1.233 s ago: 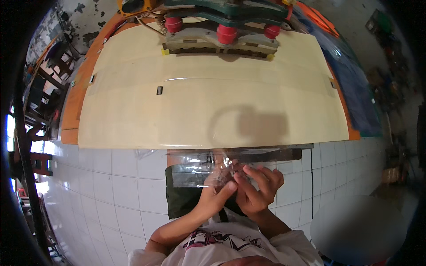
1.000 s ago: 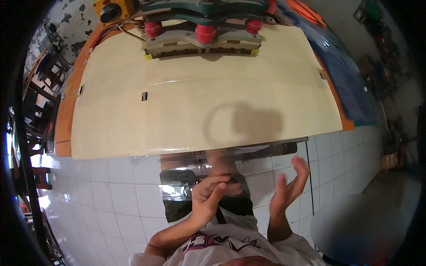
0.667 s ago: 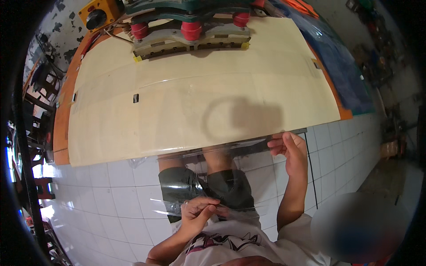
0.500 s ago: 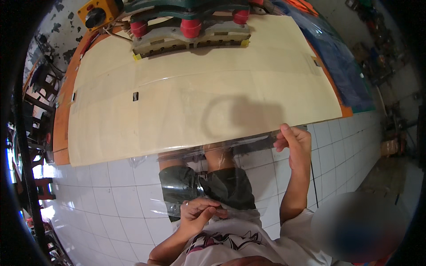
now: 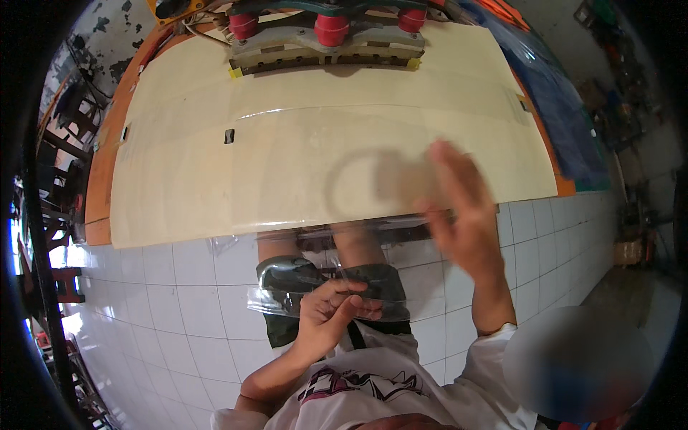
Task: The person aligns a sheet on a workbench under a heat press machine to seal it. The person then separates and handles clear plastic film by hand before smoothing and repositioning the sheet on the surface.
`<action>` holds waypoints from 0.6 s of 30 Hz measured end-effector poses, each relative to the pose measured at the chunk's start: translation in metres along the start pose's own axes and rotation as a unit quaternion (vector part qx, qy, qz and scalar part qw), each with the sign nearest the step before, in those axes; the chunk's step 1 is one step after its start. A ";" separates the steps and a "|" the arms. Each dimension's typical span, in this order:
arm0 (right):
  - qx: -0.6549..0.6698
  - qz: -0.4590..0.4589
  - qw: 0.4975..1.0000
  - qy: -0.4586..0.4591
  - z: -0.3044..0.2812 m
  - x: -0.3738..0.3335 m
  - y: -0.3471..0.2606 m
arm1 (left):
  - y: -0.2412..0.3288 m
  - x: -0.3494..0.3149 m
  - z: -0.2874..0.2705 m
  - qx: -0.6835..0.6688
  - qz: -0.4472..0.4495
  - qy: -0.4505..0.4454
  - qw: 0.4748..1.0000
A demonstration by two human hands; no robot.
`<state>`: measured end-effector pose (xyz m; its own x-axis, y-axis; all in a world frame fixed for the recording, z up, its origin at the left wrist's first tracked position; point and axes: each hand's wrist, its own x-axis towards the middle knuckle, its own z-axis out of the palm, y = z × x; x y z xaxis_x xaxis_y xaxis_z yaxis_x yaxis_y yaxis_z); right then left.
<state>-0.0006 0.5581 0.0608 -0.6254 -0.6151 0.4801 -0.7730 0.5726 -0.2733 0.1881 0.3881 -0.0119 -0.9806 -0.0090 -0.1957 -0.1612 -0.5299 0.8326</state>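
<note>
My left hand (image 5: 333,309) is closed in a pinch on a clear plastic sheet (image 5: 271,301), in front of my lap. The sheet stretches up toward the near edge of a cream-coloured work surface (image 5: 301,172), over my knees. My right hand (image 5: 466,211) is raised over the right part of that edge. It is smeared by motion, but its fingers look stretched out with the thumb apart, and nothing shows in them. A small dark piece (image 5: 229,136) lies on the cream surface at the left.
At the back, a metal press head (image 5: 326,54) with red insulators hangs over the cream surface. Part of a yellow control box (image 5: 193,8) shows at the far left. Blue plastic sheeting (image 5: 548,115) lies along the right side. White floor tiles (image 5: 172,308) show below.
My right hand has left the near edge of the cream surface and risen over it, its fingers opening. My left hand, still pinching the plastic sheet, has moved up toward the surface.
</note>
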 end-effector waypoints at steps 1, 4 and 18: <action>-0.008 -0.052 0.997 -0.064 0.001 0.000 -0.013 | 0.000 0.001 0.003 -0.001 -0.002 -0.004 1.000; -0.021 -0.142 0.969 -0.202 0.022 -0.009 -0.037 | -0.001 0.000 0.005 0.018 -0.014 0.001 1.000; -0.242 0.214 0.946 -0.022 -0.028 -0.063 0.086 | -0.008 -0.014 -0.007 0.022 0.011 0.029 0.999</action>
<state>-0.0246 0.6613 0.0308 -0.8819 -0.2875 0.3737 -0.3162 0.9486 -0.0163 0.2041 0.3862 -0.0195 -0.9760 -0.0701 -0.2060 -0.1460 -0.4909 0.8589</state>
